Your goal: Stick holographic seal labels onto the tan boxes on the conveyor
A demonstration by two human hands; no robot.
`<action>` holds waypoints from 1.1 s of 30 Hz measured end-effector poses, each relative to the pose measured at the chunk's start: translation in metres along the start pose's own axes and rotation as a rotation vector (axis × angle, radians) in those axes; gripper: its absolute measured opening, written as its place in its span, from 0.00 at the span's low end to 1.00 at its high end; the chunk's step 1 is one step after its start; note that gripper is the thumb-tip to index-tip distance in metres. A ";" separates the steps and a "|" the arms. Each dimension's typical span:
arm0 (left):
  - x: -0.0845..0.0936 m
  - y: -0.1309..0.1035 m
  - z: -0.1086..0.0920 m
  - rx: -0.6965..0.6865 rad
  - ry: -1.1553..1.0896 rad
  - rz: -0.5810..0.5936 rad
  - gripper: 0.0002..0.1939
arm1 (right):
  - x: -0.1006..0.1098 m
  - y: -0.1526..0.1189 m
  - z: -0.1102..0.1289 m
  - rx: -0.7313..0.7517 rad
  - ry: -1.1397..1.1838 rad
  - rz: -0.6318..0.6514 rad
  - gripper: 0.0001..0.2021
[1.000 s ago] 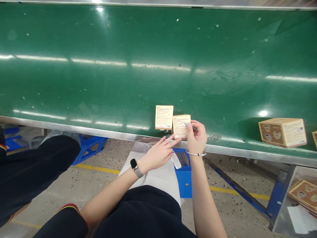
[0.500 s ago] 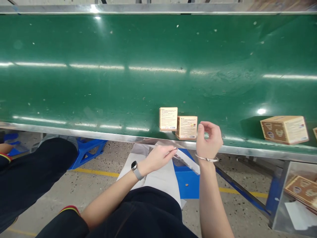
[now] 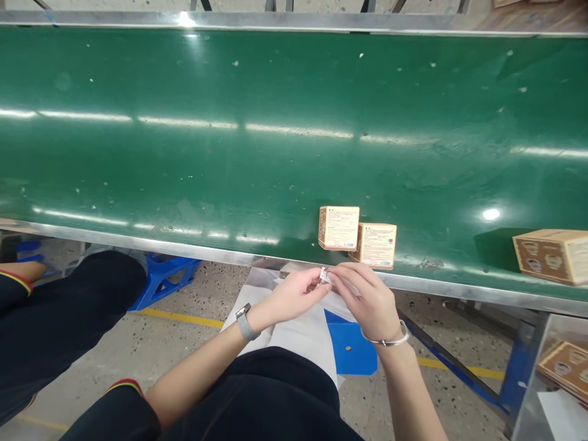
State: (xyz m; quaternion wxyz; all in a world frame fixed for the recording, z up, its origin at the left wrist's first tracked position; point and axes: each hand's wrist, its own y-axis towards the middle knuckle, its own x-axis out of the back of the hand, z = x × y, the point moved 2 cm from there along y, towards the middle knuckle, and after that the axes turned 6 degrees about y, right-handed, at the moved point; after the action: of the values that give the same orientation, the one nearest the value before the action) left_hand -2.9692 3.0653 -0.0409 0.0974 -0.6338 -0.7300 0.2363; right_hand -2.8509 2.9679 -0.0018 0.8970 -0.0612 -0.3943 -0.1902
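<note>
White strip (image 3: 324, 275), one: between both hands' fingertips, just off the table's (image 3: 184, 184) near edge. Left hand (image 3: 291, 297), one: pinched closed on it. Right hand (image 3: 371, 301), one: fingertips closed on its other side. Boxes, three on the table: two touching (image 3: 340, 228), one well apart (image 3: 551, 256); contents hidden. Metal bin (image 3: 533, 380), one: brown printed piece (image 3: 567, 369), one; white paper (image 3: 561, 413), one.

Three boxes (image 3: 340, 228) on green surface (image 3: 294, 79), two hands (image 3: 297, 293)
</note>
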 end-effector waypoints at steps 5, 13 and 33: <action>0.002 0.002 0.011 0.080 0.012 -0.085 0.14 | -0.009 -0.001 0.007 0.006 0.068 -0.044 0.06; 0.024 -0.004 0.019 0.169 0.054 -0.140 0.16 | -0.023 -0.010 -0.036 -0.512 0.156 -0.460 0.19; -0.029 0.056 -0.007 -0.389 0.961 0.055 0.13 | 0.003 0.010 -0.105 -0.642 0.565 -0.560 0.14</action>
State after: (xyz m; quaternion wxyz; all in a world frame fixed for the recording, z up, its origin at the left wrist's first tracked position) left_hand -2.9113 3.0435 -0.0561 0.2959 -0.6961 -0.6164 -0.2189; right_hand -2.7733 2.9494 -0.0712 0.8192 -0.1719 -0.0594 -0.5438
